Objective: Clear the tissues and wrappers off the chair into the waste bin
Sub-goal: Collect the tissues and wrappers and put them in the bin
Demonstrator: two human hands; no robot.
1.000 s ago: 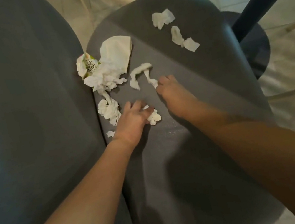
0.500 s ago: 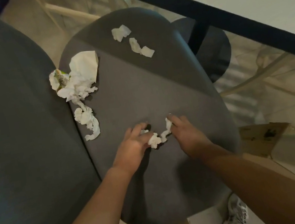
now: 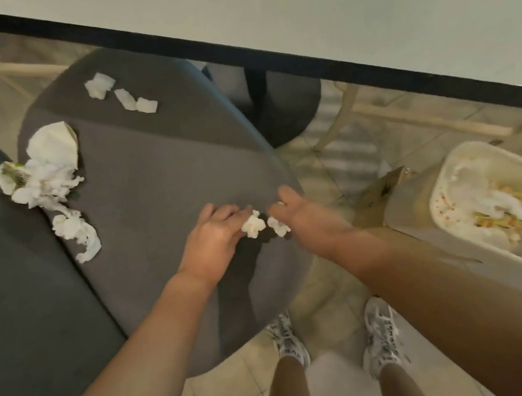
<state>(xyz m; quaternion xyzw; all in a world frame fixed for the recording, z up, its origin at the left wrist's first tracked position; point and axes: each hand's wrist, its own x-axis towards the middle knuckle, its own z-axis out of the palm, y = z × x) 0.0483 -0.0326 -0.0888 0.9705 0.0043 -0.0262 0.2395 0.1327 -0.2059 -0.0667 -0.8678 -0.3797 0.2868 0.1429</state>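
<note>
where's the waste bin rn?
Head view, far right: the waste bin stands on the floor beside the chair, right of the right hand.

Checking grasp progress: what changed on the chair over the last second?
The left hand and right hand drew their tissue scraps back from mid-seat to the chair's near right edge; each now pinches a wad, toward the waste bin. Unmoved: the tissue-and-wrapper pile at the left edge and the scraps at the far end.
</note>
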